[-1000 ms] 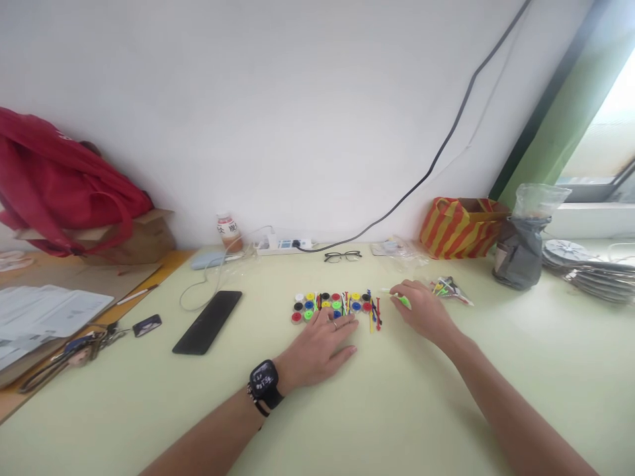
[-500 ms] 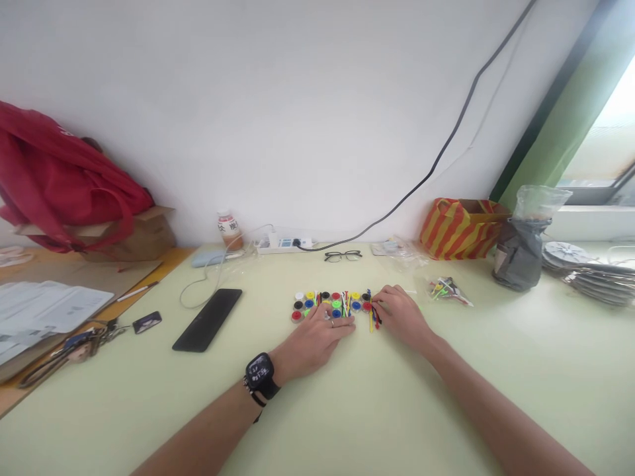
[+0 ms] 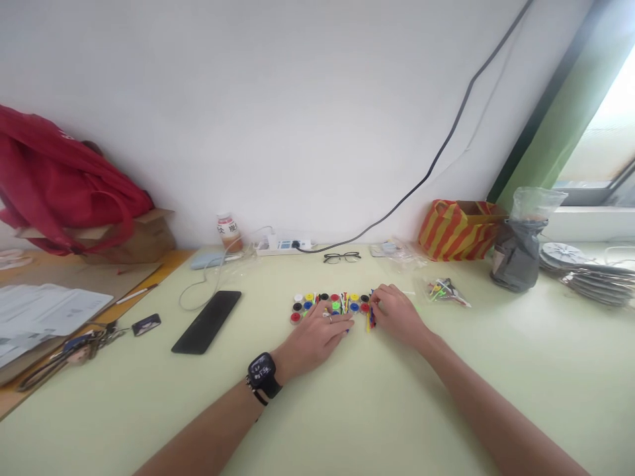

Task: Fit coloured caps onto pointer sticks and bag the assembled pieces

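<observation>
Several small round discs [image 3: 295, 317] in white, yellow, black, red, blue and green are set close together in rows on the table. Thin coloured plastic sticks [image 3: 344, 302] lie among them in a bundle. My left hand [image 3: 322, 330], with a ring and a wristwatch, rests over the front of the rows with fingers stretched out, hiding some discs. At the right end, my right hand [image 3: 394, 311] is pinched at a second bundle of coloured sticks [image 3: 369, 320], yellow, blue and red among them. Its fingertips partly cover that bundle.
A black phone [image 3: 207, 322] lies to the left. Behind the discs are eyeglasses [image 3: 342, 257] and a power strip [image 3: 282, 247]. To the right are a small bag of coloured sticks [image 3: 446, 291], a striped bag [image 3: 461, 231] and a grey bag [image 3: 516, 254].
My right hand has shifted slightly at the right-hand sticks, which now sit closer together beside the fingers. My left hand stays nearly in place. The view has moved a little.
</observation>
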### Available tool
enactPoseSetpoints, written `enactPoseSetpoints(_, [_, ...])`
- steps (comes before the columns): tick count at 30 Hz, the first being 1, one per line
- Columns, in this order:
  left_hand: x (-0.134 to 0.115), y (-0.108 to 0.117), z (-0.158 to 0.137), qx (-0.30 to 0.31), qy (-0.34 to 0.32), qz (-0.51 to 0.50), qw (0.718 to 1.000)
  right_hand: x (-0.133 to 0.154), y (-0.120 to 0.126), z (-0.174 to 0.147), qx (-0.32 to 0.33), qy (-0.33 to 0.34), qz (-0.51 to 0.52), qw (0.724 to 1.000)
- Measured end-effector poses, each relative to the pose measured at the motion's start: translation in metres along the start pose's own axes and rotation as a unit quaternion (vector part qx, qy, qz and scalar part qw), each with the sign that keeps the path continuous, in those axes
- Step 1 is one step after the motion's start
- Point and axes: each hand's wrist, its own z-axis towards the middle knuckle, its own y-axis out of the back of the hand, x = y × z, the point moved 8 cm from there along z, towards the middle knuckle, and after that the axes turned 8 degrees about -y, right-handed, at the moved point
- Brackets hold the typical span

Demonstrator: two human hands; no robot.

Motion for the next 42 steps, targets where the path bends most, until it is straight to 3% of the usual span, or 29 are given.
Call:
enactPoseSetpoints(4, [0.001,0.001,-0.003,0.026,0.002,0.002,1.000,0.004,0.007,-0.001,-0.012,0.035,-0.084,0.996])
enactPoseSetpoints(7, [0.000,-0.001,-0.003,0.042,-0.003,0.006,0.999,0.006,0.013,-0.002,-0.022,0.038,-0.092,0.995])
enactPoseSetpoints(13, [-0.002,-0.002,0.001,0.026,-0.006,0.011,1.000,0.002,0.019,-0.003,0.010,-0.016,0.110,0.994])
enactPoseSetpoints(17, [-0.003,-0.002,0.003,0.026,-0.003,0.016,1.000,0.008,0.018,-0.007,0.023,-0.017,0.147,0.989])
enactPoseSetpoints(22, [-0.004,-0.003,0.002,0.016,-0.015,0.010,1.000,0.025,0.014,-0.013,0.039,0.033,0.105,0.993])
enactPoseSetpoints(30, [-0.003,0.000,-0.005,-0.043,-0.007,-0.031,0.999,0.025,0.010,-0.014,0.049,0.024,0.071,0.996])
enactPoseSetpoints(42, [0.012,0.009,-0.013,-0.107,0.099,-0.086,0.986,0.026,0.007,-0.018,0.048,0.022,0.028,0.998])
